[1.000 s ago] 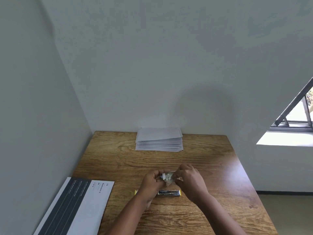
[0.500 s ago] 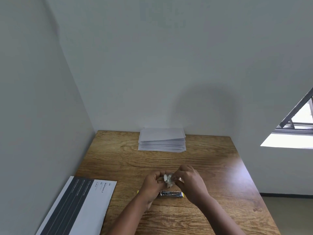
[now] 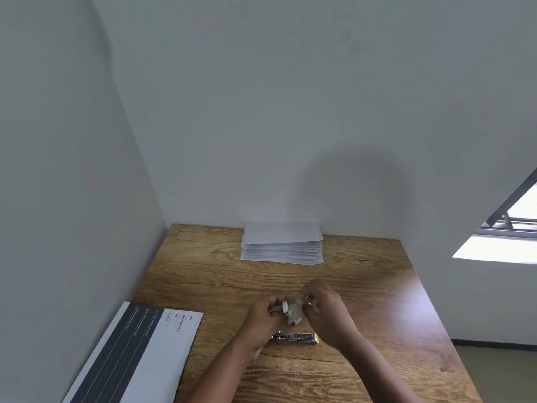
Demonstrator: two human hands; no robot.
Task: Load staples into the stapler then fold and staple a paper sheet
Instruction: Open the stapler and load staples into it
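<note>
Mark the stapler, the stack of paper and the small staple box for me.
stapler (image 3: 295, 336), head view, middle of its metal top.
stack of paper (image 3: 282, 242), head view, centre of the top sheet.
staple box (image 3: 293, 311), head view, its pale face between the two hands.

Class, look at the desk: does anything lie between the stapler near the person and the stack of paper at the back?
Only the hands. The stapler lies near the front; the left hand and right hand hold a small white packet above the table in that line. Beyond them, bare wood reaches the paper stack.
</note>
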